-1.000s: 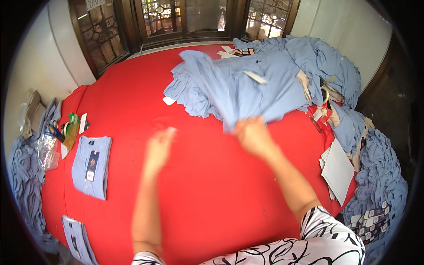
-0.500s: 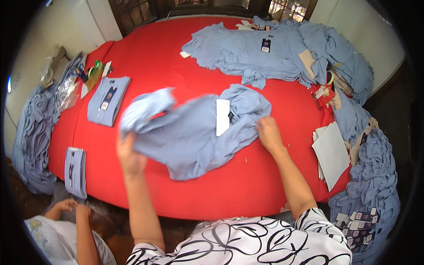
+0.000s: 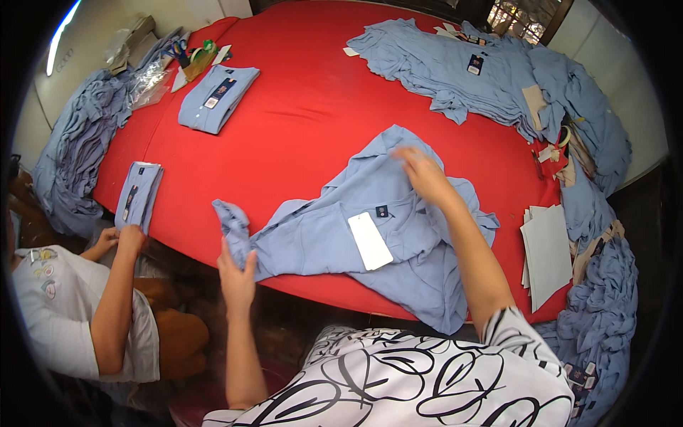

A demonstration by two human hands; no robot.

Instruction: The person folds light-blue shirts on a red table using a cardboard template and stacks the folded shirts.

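Note:
A light blue shirt (image 3: 306, 238) lies spread at a slant near the table's front edge, its lower right part draped to the edge. On its neck area rest a white card (image 3: 371, 241) and, beside it, a small dark label (image 3: 382, 211). My left hand (image 3: 237, 274) grips a bunched end of the shirt at its left, thumb and fingers closed around the cloth. My right hand (image 3: 421, 176) reaches across the shirt's far part, its fingers stretched out over the fabric and slightly blurred.
Red cloth covers the table (image 3: 299, 92). Folded blue shirts with dark tags (image 3: 217, 99) lie at left; a co-worker's hands (image 3: 121, 238) touch another folded shirt (image 3: 139, 196). Spread shirts (image 3: 441, 71) cover the back right. White sheets (image 3: 546, 256) and a garment heap (image 3: 601, 299) are at right.
The shirt has come down from being lifted and bunched, and now lies flatter and nearer to me. My right hand has moved to its far part. The whole view has shifted.

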